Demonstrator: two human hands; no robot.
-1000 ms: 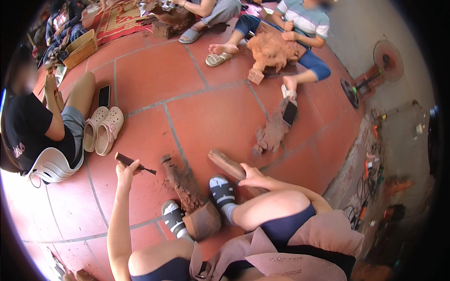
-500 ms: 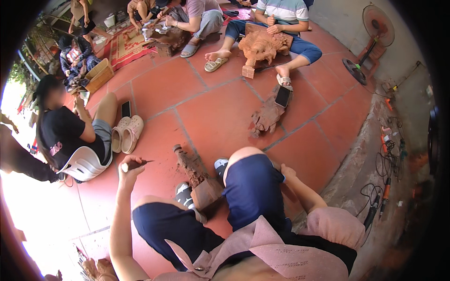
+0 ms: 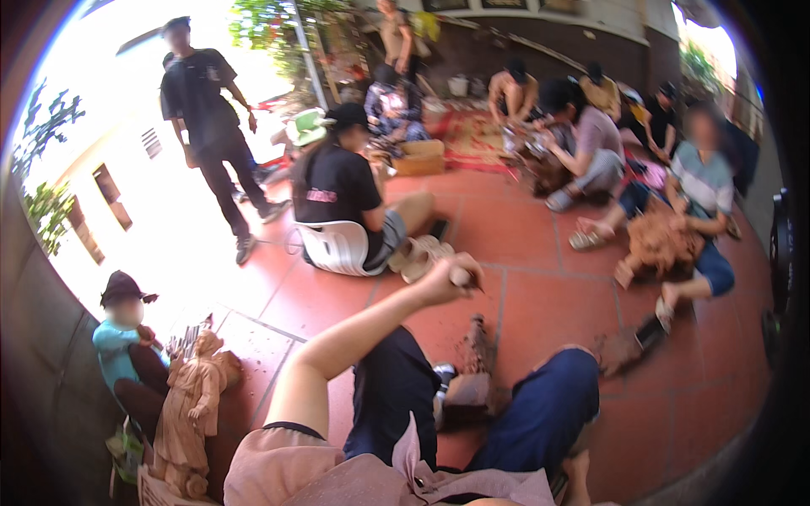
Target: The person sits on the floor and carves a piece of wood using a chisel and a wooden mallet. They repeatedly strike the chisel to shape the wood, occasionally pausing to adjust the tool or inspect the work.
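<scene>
My left hand (image 3: 451, 280) is raised in front of me, fingers closed round a carving tool with a pale rounded handle end (image 3: 461, 276). Its dark pointed tip showed earlier; now the blade is mostly hidden by the hand. Below, between my feet, a reddish-brown wood carving (image 3: 477, 350) stands on its square block base (image 3: 472, 390), apart from the tool. By my right thigh, only a strip of my right arm (image 3: 577, 471) shows, and its fingers are hidden.
To the left stands a tall carved wooden figure (image 3: 187, 405), with a person in teal beside it. Ahead, someone sits by a white plastic chair (image 3: 342, 244) near pale clogs (image 3: 418, 257). At right, a person holds a large carving (image 3: 662, 240); a phone (image 3: 650, 332) rests on another wood piece.
My view has swung left, bringing in the tall figure, the person in teal and a standing person. My left hand still grips the tool. My right hand has dropped out of clear sight.
</scene>
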